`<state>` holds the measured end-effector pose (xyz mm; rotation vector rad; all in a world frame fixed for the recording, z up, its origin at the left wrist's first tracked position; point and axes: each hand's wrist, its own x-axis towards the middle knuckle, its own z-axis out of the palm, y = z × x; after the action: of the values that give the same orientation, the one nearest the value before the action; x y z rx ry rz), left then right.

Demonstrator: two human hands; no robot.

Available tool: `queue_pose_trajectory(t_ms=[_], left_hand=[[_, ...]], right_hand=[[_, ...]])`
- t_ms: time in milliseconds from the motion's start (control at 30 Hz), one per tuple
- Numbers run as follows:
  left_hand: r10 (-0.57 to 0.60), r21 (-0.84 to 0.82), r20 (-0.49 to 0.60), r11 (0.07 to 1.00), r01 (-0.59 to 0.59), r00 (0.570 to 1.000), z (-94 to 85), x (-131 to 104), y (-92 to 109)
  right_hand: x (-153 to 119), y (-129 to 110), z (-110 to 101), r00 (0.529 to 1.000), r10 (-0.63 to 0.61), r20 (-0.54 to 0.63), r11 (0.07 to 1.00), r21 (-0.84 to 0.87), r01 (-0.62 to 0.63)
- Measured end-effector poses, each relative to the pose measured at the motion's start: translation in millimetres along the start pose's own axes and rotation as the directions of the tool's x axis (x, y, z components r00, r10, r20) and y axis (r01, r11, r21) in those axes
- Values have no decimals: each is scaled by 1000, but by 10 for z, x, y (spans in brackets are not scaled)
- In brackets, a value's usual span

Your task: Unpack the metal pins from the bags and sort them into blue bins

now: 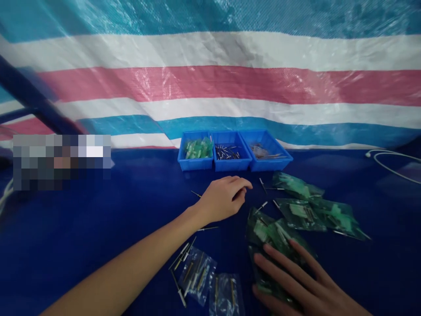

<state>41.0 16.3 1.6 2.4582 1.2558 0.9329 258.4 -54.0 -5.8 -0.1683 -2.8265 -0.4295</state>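
My left hand (226,197) is above the middle of the blue table, fingers curled and close together. Nothing shows in its grasp, though the inside of the fingers is hidden. Loose blind rivets lie around it, one rivet (262,185) just beyond its fingertips. My right hand (296,281) rests with spread fingers on a pile of green plastic bags (263,228), partly covering them. More green bags with rivets inside, such as one bag (301,213), lie to the right. Nearer me are two clear bags of rivets, one clear bag (199,274) beside several loose rivets (179,287).
Three blue bins stand side by side at the back: a left bin (195,164) with green packets, a middle bin (232,165) with rivets, and a right bin (271,164) with clear bags. A striped tarp (210,83) hangs behind. A white cable (391,153) lies at far right.
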Motion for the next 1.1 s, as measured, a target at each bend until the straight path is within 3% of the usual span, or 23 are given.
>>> queue_pose_trajectory(t_ms=[133, 233, 333, 567, 633, 733, 833, 900, 1000, 1100], left_hand=[[2, -28, -82, 1000, -4, 997, -26, -21, 27], [-6, -54, -144, 999, -2, 990, -37, -46, 37], [-34, -87, -194, 996, 18, 980, -36, -65, 28], [-150, -198, -265, 975, 99, 953, -34, -50, -48], [-184, -229, -273, 966, 122, 944, -40, -40, -60], [-194, -258, -249, 958, 129, 949, -52, -26, -57], [-148, -255, -173, 962, 101, 974, -53, -14, -47], [-117, -213, -113, 973, 91, 987, -42, -11, -48], [-151, -184, -85, 974, 134, 985, -24, -16, -58], [-169, -231, -113, 963, 140, 979, -23, -21, -64]], right_hand=[[242, 165, -112, 998, 34, 57, 996, 80, -38], [382, 260, -83, 988, 130, 81, 964, 223, -145], [528, 328, 35, 970, 233, 73, 898, 365, -244], [705, 438, 204, 916, 397, 55, 693, 637, -338], [680, 466, 216, 866, 494, 79, 572, 720, -392], [631, 522, 240, 723, 681, 114, 372, 797, -477], [609, 597, 272, 579, 814, 49, 292, 827, -481], [624, 653, 291, 509, 861, -4, 270, 852, -449], [694, 730, 321, 445, 895, 24, 165, 910, -381], [776, 785, 370, 456, 869, 191, -60, 957, -285]])
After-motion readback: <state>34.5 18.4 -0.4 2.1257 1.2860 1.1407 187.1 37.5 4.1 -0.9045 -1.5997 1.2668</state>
